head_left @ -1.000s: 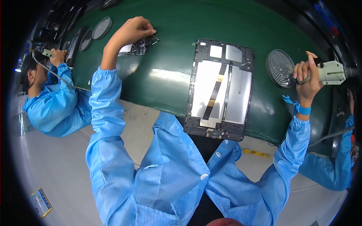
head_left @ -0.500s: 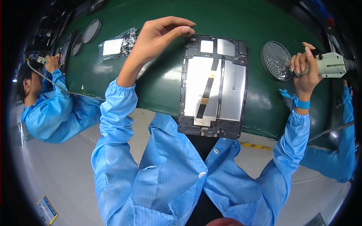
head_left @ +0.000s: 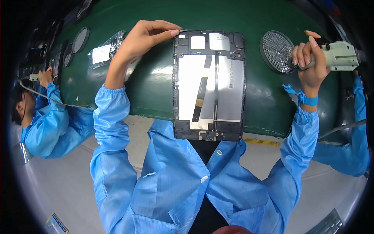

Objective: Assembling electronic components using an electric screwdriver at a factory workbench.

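An opened tablet (head_left: 230, 91) lies at the table's front edge, its near end sticking out over it. Its inside shows silver panels, a black frame and a dark flex cable (head_left: 202, 87) slanting down the middle. At its far left corner, my left hand (head_left: 144, 39) pinches the rim between thumb and fingers. My right hand (head_left: 311, 58) is wrapped round a pale electric screwdriver (head_left: 341, 56), held sideways. The screwdriver's front end reaches the right side of a round tray (head_left: 269, 64) of small shiny parts; its tip is hard to make out.
A clear plastic bag (head_left: 104, 54) of dark parts with a white label lies to the left. Beyond it are two more round trays, one grey (head_left: 81, 39). A co-worker in a blue coat (head_left: 48, 124) works at the far left. Another blue sleeve (head_left: 358, 101) shows on the right.
The view has shifted a little. The tablet sits straighter and slightly further left, and my left fingertips have come onto its corner. My right hand keeps the screwdriver by the tray.
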Motion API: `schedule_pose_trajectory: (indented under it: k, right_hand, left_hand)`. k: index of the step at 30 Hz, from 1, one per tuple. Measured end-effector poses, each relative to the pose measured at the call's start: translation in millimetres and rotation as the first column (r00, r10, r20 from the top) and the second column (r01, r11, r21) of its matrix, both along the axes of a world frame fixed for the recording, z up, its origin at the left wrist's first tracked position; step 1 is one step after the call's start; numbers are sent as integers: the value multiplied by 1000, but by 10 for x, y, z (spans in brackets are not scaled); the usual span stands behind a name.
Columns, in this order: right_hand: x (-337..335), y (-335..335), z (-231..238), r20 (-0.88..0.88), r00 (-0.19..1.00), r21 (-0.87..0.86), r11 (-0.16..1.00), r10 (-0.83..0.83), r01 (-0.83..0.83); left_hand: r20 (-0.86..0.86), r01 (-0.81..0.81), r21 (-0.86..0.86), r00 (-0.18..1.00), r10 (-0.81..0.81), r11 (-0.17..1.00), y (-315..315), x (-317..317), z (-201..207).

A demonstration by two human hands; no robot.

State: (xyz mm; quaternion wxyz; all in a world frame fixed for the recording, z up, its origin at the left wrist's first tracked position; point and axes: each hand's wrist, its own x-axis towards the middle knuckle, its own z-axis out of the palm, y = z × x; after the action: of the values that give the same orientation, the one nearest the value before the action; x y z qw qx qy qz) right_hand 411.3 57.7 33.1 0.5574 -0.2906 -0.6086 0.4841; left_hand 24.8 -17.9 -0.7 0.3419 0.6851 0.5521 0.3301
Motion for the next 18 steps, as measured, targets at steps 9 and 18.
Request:
schedule_pose_trajectory:
  k: [9,18]
  right_hand:
    - [37,66,-68,-65,998,-34,999,20,-22]
    - [13,57,-35,-51,994,49,995,95,-92]
  left_hand:
    - [-47,-15,-183,999,7,983,86,-1,31]
    - [187,-88,-190,974,124,978,15,273,-66]
